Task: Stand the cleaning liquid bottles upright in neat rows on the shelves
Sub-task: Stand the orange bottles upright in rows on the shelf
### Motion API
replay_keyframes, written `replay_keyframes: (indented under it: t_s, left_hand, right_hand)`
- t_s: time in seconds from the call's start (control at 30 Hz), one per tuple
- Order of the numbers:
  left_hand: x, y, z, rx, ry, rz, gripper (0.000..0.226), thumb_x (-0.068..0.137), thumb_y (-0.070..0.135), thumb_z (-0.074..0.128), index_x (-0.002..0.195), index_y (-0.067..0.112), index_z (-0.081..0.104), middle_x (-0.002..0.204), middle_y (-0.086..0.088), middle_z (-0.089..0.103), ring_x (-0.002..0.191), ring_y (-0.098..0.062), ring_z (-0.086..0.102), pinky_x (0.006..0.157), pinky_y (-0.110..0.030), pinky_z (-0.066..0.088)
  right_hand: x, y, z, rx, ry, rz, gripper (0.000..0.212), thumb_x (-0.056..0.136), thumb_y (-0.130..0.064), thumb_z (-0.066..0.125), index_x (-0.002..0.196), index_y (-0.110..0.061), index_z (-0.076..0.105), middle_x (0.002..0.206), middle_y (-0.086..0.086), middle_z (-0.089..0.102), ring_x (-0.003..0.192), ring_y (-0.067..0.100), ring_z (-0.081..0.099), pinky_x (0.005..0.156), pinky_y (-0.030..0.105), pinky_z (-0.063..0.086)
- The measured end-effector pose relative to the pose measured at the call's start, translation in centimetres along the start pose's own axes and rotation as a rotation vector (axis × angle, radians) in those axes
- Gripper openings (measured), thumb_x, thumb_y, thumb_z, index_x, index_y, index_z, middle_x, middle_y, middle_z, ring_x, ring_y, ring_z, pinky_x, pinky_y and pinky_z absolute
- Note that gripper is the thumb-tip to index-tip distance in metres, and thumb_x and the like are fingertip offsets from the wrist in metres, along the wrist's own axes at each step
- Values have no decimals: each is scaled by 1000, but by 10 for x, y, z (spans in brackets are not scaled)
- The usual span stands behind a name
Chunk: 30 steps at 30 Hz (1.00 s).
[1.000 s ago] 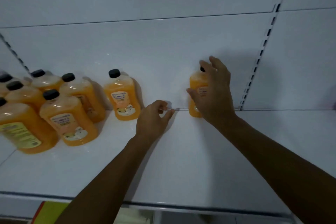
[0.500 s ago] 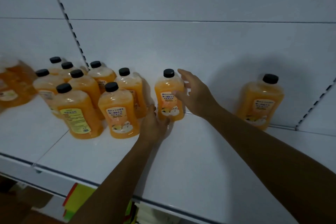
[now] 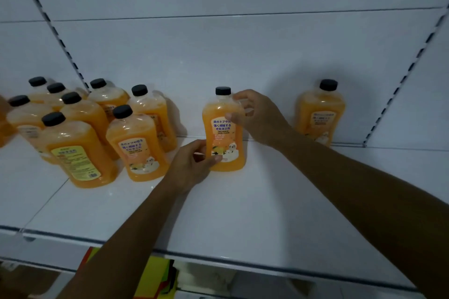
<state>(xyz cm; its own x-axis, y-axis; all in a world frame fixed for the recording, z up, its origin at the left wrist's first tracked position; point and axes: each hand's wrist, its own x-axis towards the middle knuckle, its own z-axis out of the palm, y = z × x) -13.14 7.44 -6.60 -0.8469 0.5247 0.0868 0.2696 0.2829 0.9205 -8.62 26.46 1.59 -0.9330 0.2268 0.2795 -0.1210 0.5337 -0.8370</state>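
An orange cleaning liquid bottle with a black cap stands upright near the back of the white shelf. My right hand grips its upper right side. My left hand holds its lower left side, thumb on the label. Several more orange bottles stand upright in a loose cluster to the left. One lone bottle stands against the back wall at the right.
The shelf's front edge runs across below my arms. Slotted uprights rise along the white back panel. Yellow and red items show on the level below.
The view has swung left from the lone bottle. My right hand left that bottle and now grips the middle one; my left hand has closed on its base.
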Motion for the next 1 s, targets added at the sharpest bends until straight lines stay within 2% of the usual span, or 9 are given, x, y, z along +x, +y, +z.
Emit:
replay_keyframes:
  t_s: [0.13,0.23,0.37,0.53,0.63,0.8,0.9,1.0]
  left_hand:
    - [-6,22,22,-2,-96,59,39,80,40,67,115,23,63,107,4,71,92,-14,69,80,-32,59]
    - [-2,40,50,2,-155,118,30,77,43,68,103,29,66,96,4,72,85,-16,69,78,-35,57]
    - [5,58,89,11,-250,180,24,79,40,71,101,30,70,96,3,74,85,-18,70,82,-40,58]
    - [19,71,126,92,-246,249,15,82,39,72,95,42,67,92,14,73,81,-6,69,77,-26,56]
    - [27,75,142,115,-200,261,22,82,33,75,93,48,63,90,19,71,78,0,67,74,-18,53]
    - [39,68,166,124,-135,201,32,75,31,81,106,28,72,95,11,74,80,-1,69,76,-16,54]
    - [43,64,175,154,-91,149,38,73,33,83,108,25,71,93,14,71,78,3,66,66,-4,47]
    - [45,61,178,181,-67,131,42,73,37,82,111,24,69,96,13,69,80,-2,65,61,-1,44]
  right_hand:
    - [-27,2,-36,-48,55,14,44,85,-34,72,123,-20,56,109,0,64,88,10,65,68,20,54]
    - [-46,7,-69,-71,132,49,43,82,-37,73,120,-22,59,104,-5,63,89,7,62,69,20,51]
    - [-68,17,-110,-107,216,103,43,81,-40,74,118,-23,59,104,-3,64,91,12,64,74,26,54]
    - [-86,28,-141,-135,234,97,42,84,-35,72,122,-27,56,109,-6,63,94,11,64,77,27,55]
    - [-89,34,-150,-168,229,89,44,85,-32,72,125,-27,53,117,-3,59,98,13,62,79,28,55]
    - [-89,49,-161,-259,240,76,47,82,-31,74,124,-25,55,120,-2,58,101,13,60,89,33,54]
    - [-90,55,-164,-273,233,83,48,80,-31,76,123,-23,56,118,-5,61,103,11,59,91,36,53]
    - [-89,56,-164,-274,221,73,49,80,-30,76,124,-22,56,119,-5,60,105,11,57,92,34,52]
